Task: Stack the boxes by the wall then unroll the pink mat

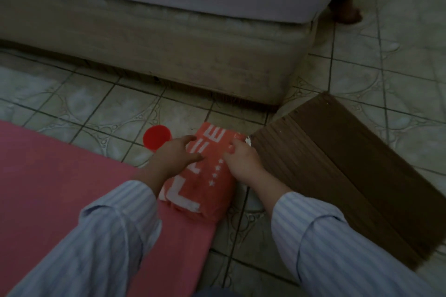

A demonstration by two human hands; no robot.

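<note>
The pink mat (72, 188) lies flat on the tiled floor at the lower left. At its far right corner rests a folded orange towel with white letters and stars (205, 190). My left hand (176, 154) hovers over the towel's left side with fingers spread. Fingers of my right hand (241, 161) pinch the towel's far right edge. Both arms wear blue striped sleeves. No boxes are in view.
A red cup (156, 137) stands on the tiles just beyond the mat, left of the towel. A brown ribbed wooden board (337, 164) lies on the floor to the right. A bed base with mattress (169, 43) fills the back. A person's foot (345, 12) is past the bed corner.
</note>
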